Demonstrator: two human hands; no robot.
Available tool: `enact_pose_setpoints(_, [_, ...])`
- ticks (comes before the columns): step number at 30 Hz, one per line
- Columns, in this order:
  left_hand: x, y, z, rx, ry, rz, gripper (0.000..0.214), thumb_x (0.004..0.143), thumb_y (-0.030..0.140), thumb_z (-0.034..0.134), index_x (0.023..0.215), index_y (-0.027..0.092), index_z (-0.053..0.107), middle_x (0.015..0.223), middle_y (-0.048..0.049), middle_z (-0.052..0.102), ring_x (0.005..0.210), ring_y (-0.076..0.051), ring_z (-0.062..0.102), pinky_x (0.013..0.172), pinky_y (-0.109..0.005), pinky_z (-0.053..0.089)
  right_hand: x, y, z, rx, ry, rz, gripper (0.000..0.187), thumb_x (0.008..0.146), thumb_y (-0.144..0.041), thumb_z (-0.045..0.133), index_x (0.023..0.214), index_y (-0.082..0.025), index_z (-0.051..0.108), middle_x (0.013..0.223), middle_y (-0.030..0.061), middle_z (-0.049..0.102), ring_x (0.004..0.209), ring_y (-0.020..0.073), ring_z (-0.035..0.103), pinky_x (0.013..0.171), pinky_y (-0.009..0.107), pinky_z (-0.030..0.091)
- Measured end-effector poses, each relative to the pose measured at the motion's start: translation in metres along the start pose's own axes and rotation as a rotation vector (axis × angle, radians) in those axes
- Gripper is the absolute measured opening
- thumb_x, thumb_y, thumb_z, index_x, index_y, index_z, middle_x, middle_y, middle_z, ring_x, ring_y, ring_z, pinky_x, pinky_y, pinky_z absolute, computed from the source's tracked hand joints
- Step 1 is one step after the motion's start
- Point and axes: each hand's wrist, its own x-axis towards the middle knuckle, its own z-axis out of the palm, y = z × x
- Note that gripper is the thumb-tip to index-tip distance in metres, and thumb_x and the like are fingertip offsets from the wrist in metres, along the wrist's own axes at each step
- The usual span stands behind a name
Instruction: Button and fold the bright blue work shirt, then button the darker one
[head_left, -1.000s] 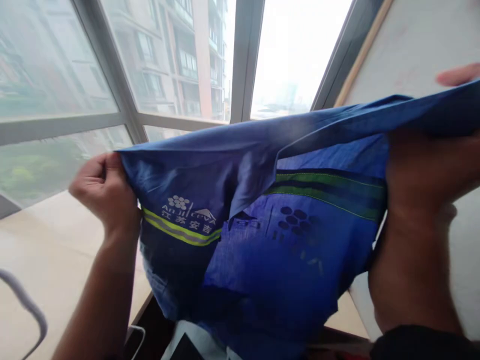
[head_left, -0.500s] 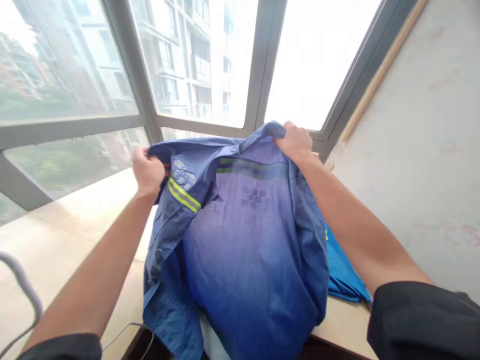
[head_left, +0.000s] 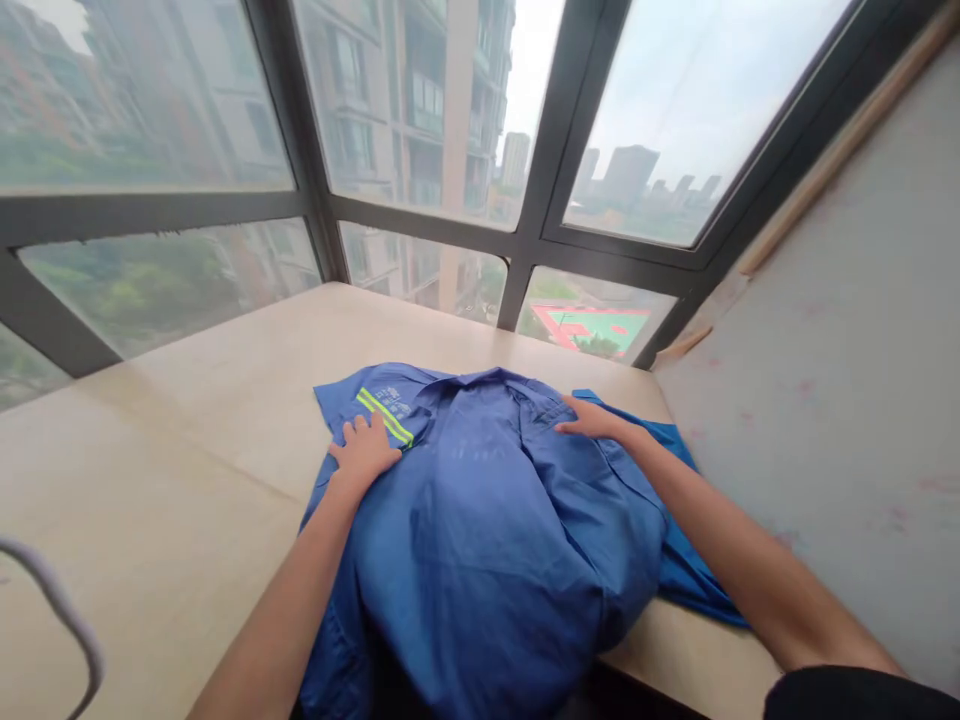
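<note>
A blue work jacket [head_left: 480, 520] lies spread over the pale window ledge, its collar end toward the window and its lower part hanging over the near edge. On its left side are a yellow-green reflective stripe and white printing. My left hand [head_left: 364, 448] rests on the cloth just below that stripe, fingers spread. Across from it, my right hand [head_left: 589, 416] touches the jacket's upper right part with its fingers stretched out. Neither hand grips the fabric.
Another blue garment [head_left: 686, 560] lies partly beneath the jacket on the right, beside the wall [head_left: 847, 430]. The pale ledge [head_left: 187, 440] runs up to the dark window frame [head_left: 420, 222]. A grey curved tube or cable [head_left: 71, 610] stands at the lower left.
The jacket, held up by both hands before, has come down onto the ledge. Both hands have let go of its upper edge and now lie on the cloth. The view has tilted slightly.
</note>
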Motion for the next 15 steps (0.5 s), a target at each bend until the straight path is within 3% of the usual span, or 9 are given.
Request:
enact_pose_setpoints(2, [-0.015,-0.003,0.002,0.003,0.059,-0.043,0.080,0.081,0.035,0.057,0.152,0.014,0.025,0.157,-0.0237,0.029,0.147,-0.041,0.025,0.111,-0.071,0.034,-0.012,0.013,0.006,0.035,0.027,0.103,0.072,0.079,-0.032,0.071,0.143,-0.009,0.048,0.143,0.0192,0.053,0.132,0.0323,0.054,0.114,0.044,0.041])
enact_pose_setpoints(4, [-0.024,-0.005,0.006,-0.007,0.060,-0.050,0.084,0.081,0.038,0.057,0.153,0.011,0.021,0.151,-0.0262,0.038,0.141,-0.042,0.037,0.107,-0.066,0.042,-0.021,0.020,0.012,0.109,0.066,0.163,0.069,0.083,-0.033,0.067,0.145,-0.010,0.046,0.139,0.0176,0.057,0.126,0.0284,0.059,0.109,0.039,0.046])
enact_pose_setpoints(7, [-0.026,-0.009,0.009,-0.017,0.000,-0.003,0.066,0.083,0.032,0.051,0.144,0.011,0.038,0.130,-0.0242,0.058,0.120,-0.039,0.059,0.094,-0.053,0.054,-0.028,0.014,0.017,0.116,0.128,0.224,0.066,0.084,-0.033,0.066,0.143,-0.012,0.047,0.127,0.0142,0.064,0.111,0.0239,0.065,0.099,0.033,0.050])
enact_pose_setpoints(11, [-0.010,-0.012,0.003,-0.046,-0.062,0.022,0.041,0.083,0.019,0.039,0.117,0.015,0.060,0.116,-0.0206,0.068,0.110,-0.036,0.066,0.090,-0.046,0.055,-0.029,-0.005,0.014,-0.109,0.138,0.262,0.063,0.083,-0.037,0.067,0.138,-0.012,0.050,0.124,0.0175,0.063,0.113,0.0280,0.063,0.095,0.034,0.049])
enact_pose_setpoints(15, [0.008,-0.015,-0.009,-0.216,0.065,0.060,0.036,0.079,0.020,0.044,0.109,0.016,0.064,0.110,-0.0190,0.070,0.110,-0.034,0.066,0.092,-0.042,0.053,-0.023,-0.005,0.005,-0.287,0.092,0.411,0.058,0.083,-0.044,0.063,0.130,-0.011,0.053,0.127,0.0238,0.059,0.115,0.0343,0.061,0.087,0.038,0.049])
